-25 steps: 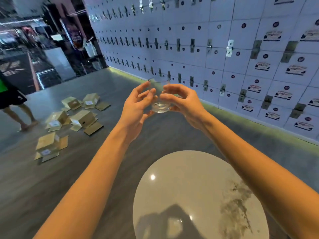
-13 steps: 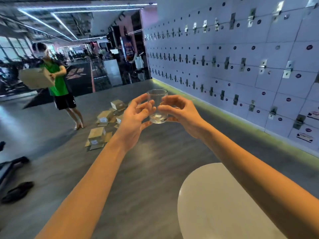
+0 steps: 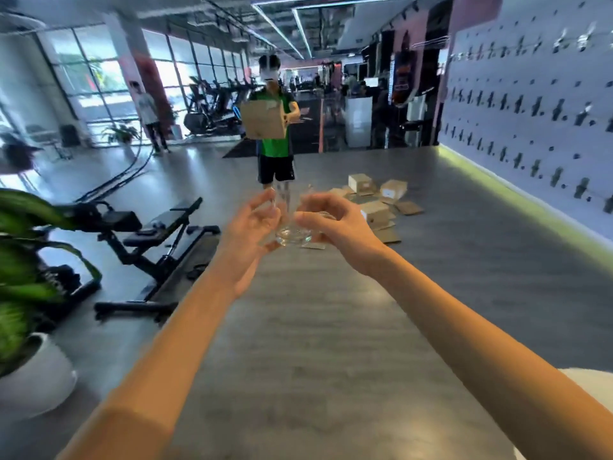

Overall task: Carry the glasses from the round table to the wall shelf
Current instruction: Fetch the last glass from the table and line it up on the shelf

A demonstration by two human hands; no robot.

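a: what is getting cut off or blurring, starting closest?

b: both forearms are running out through the bottom edge. at the lower right only a pale sliver of the round table (image 3: 590, 381) is showing, with the rest lying outside the frame. on the left a potted plant (image 3: 23, 260) is smearing into green streaks over its white pot (image 3: 36, 376). the left hand (image 3: 247, 234) and right hand (image 3: 335, 224) are blurring too. their fingers are covering the sides of the glass (image 3: 292, 234), so its rim is proving hard to trace.

a: what are the hands doing?

b: each is curling its fingers round the glass, the left from the left side and the right from the right. they are holding it out in front on stretched arms, above the floor (image 3: 315, 327) and well apart from the table.

a: and the room?

b: the grey plank floor is stretching away underneath. a black weight bench (image 3: 149, 240) is standing to the left, beyond the plant. past the hands, cardboard boxes (image 3: 374, 207) are lying scattered. behind the glass a person in a green shirt (image 3: 275, 149) is carrying a brown box (image 3: 263, 121), lower legs disappearing behind the glass and hands. pale lockers (image 3: 530, 111) are running along the right wall, and tall windows (image 3: 93, 71) are glowing far left.

a: which way is the glass pointing?

b: it is standing upright, thick base down and mouth up, with its long axis running vertical.
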